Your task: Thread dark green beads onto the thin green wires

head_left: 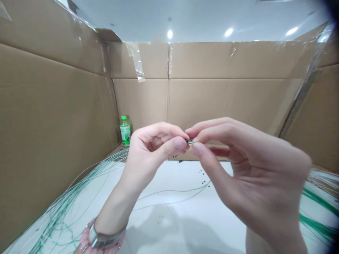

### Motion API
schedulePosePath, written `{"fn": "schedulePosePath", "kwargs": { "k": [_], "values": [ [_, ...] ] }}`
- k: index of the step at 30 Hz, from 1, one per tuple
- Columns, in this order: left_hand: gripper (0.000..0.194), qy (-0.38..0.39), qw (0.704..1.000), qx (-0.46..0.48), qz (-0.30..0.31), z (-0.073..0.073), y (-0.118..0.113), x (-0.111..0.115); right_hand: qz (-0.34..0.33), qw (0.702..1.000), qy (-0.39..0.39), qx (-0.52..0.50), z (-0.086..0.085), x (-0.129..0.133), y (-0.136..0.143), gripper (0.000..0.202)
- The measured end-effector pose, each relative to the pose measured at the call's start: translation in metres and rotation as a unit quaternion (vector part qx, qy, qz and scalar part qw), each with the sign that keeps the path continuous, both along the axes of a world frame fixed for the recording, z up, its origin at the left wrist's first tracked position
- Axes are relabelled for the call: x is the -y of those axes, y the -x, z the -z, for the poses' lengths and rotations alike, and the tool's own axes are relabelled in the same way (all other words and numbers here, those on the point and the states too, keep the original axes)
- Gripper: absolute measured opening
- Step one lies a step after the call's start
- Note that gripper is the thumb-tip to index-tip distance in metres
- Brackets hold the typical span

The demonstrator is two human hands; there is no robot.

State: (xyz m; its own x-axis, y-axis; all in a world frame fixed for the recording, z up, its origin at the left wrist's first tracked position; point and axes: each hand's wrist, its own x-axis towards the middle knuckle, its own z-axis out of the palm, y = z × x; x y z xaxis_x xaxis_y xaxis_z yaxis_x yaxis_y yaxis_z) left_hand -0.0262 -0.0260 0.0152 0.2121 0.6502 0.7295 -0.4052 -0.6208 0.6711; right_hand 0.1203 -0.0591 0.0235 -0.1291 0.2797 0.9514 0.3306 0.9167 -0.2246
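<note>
My left hand (155, 151) and my right hand (246, 169) meet fingertip to fingertip above the white table. A thumb-and-finger pinch closes each hand. Between the fingertips shows a short stretch of thin green and white wires (191, 142), gripped by my right hand. At the left fingertips sits a tiny black piece (187, 141), mostly covered by my left thumb and forefinger; its exact shape cannot be made out. One green strand (172, 191) and a pale strand (169, 203) run across the table below the hands.
Cardboard walls (201, 95) enclose the white table (159, 176). Loose green wires (60, 204) spread along the left side, thicker green bundles (317, 225) at the right. Small black bits (203, 182) are scattered near the middle. A green-capped bottle (125, 131) stands in the back left corner.
</note>
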Motion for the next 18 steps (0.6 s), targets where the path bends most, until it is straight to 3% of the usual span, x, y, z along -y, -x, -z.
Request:
{"fn": "schedulePosePath", "kwargs": {
  "k": [8, 18],
  "values": [
    [0.008, 0.006, 0.999, 0.002, -0.035, 0.0021, -0.0009, -0.0013, 0.008, 1.0, -0.009, -0.007, 0.0004, -0.0001, 0.0005, 0.021],
    [0.003, -0.008, 0.999, -0.006, -0.035, 0.0001, -0.0017, 0.0002, 0.023, 0.999, -0.02, 0.011, 0.0007, -0.0003, -0.0018, 0.02]
  ]
}}
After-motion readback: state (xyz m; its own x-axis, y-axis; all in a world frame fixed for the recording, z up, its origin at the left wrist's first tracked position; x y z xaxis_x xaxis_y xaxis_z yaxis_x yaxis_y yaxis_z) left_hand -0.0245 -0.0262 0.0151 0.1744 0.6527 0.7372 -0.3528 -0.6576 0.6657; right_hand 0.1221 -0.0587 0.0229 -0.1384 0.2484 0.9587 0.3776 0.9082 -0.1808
